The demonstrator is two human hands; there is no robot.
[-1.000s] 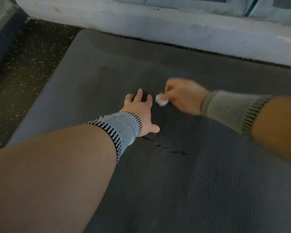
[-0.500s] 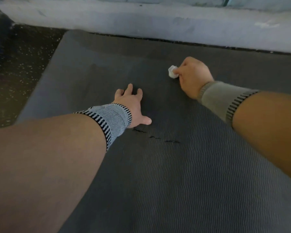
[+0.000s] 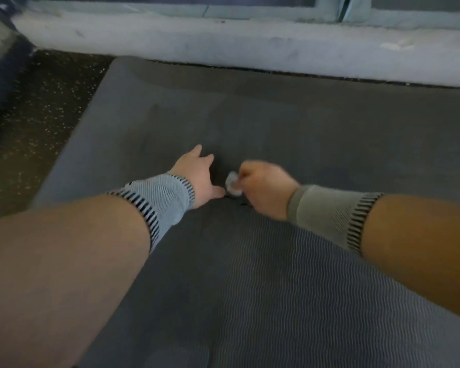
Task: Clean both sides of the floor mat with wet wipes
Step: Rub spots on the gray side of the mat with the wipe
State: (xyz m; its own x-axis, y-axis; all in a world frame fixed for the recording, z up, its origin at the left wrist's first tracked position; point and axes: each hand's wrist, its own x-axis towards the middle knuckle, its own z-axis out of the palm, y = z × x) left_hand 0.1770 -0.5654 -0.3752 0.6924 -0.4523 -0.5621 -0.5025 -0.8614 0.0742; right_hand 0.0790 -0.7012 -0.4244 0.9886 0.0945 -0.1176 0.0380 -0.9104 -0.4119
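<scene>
Our dark grey ribbed foam floor mat [image 3: 250, 288] fills the frame's centre. Our left hand [image 3: 197, 176] presses it flat-fingered; our right hand [image 3: 263, 187] pinches a small crumpled white wet wipe [image 3: 231, 181] mid-frame. So shrunken a wipe may skip patches, or the mat could slide.

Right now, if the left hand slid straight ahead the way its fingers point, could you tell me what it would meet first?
Probably nothing on the mat: the left hand lies flat with fingers pointing away, over bare floor mat. The first obstacle looks like the pale ledge beyond the mat's far edge, though depth is unclear.
</scene>
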